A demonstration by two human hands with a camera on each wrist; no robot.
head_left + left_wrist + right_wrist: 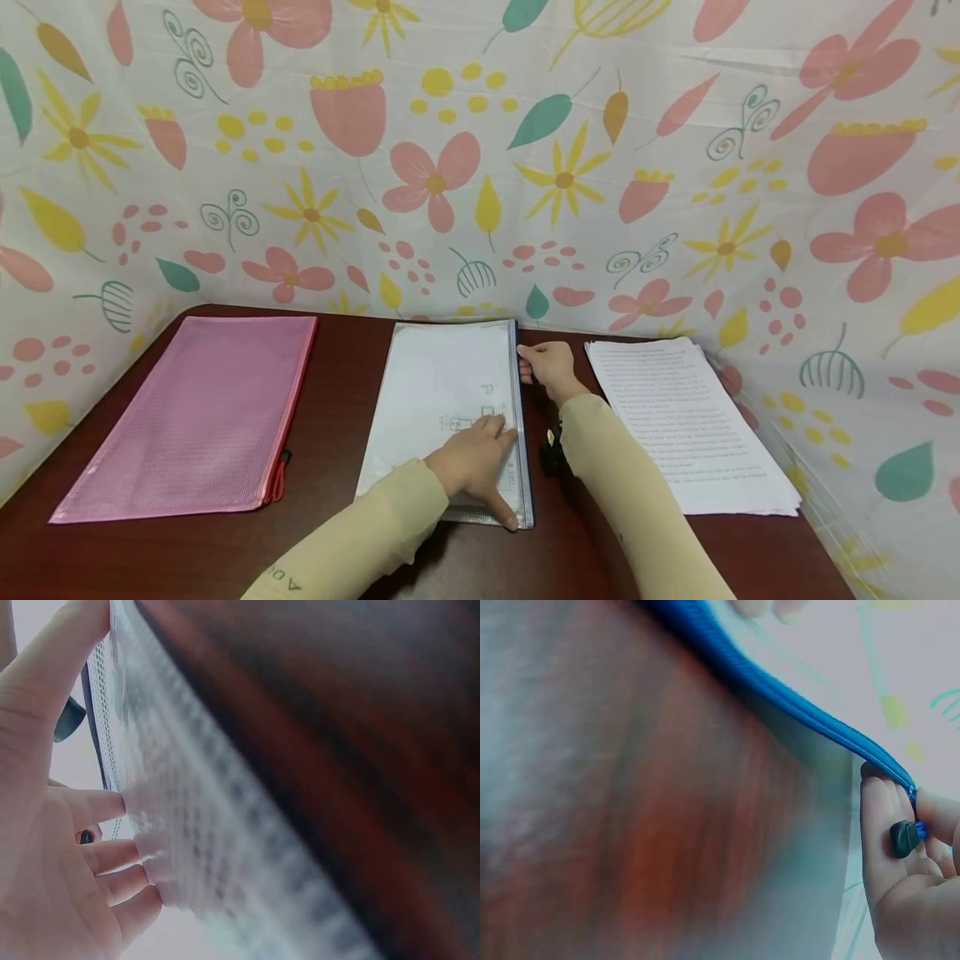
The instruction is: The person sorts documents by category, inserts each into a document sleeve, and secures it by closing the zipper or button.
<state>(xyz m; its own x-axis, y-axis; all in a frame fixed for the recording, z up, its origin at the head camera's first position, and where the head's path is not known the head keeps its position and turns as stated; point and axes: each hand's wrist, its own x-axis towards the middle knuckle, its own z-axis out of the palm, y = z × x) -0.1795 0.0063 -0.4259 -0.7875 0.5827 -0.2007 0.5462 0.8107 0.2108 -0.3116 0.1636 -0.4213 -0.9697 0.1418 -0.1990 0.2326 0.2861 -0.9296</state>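
Note:
A clear mesh zip pouch with printed sheets inside lies in the middle of the table, its blue zipper along the right side. My left hand rests on the lower right of the pouch, fingers spread and thumb near the zipper edge. In the left wrist view, its fingertips touch the mesh surface. At the zipper's far end, my right hand pinches the zipper pull between thumb and fingers. The pull's dark end sticks out beside the fingers in the right wrist view.
To the left lies a pink mesh zip pouch with a red zipper and cord. A stack of printed paper lies on the right, near my right forearm. Flower-patterned cloth hangs behind the dark red table.

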